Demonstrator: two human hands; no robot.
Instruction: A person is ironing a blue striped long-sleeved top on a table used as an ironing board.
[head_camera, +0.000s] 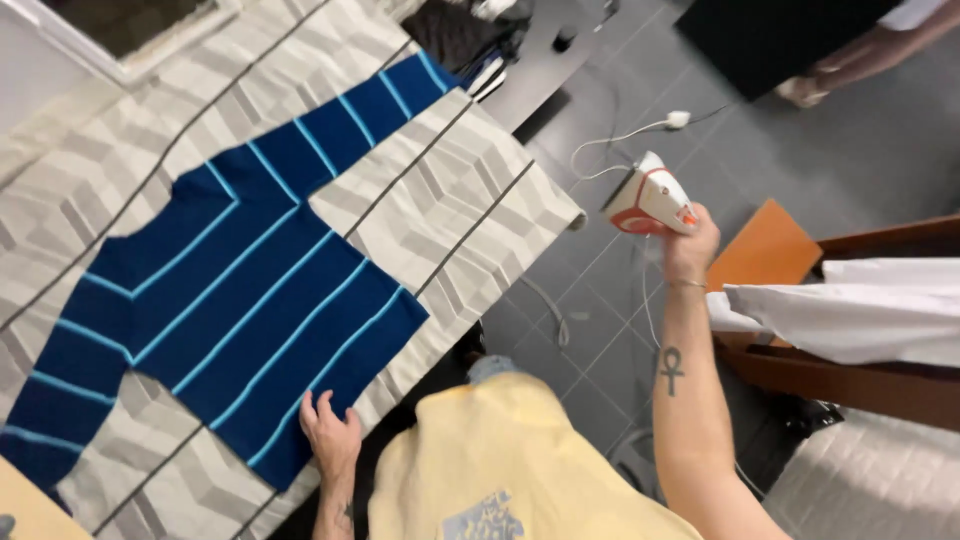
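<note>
Right now I am pressing my left hand (330, 435) flat, fingers spread, on the near hem of the blue striped sweater (230, 290), which is lying spread across the patterned ironing board (450, 190). My right hand (690, 245) is gripping the white and red iron (648, 200) with closed fingers, holding it in the air to the right of the board, above the grey tiled floor (620, 80). White cloth (850, 310) is lying on wooden furniture at the right.
</note>
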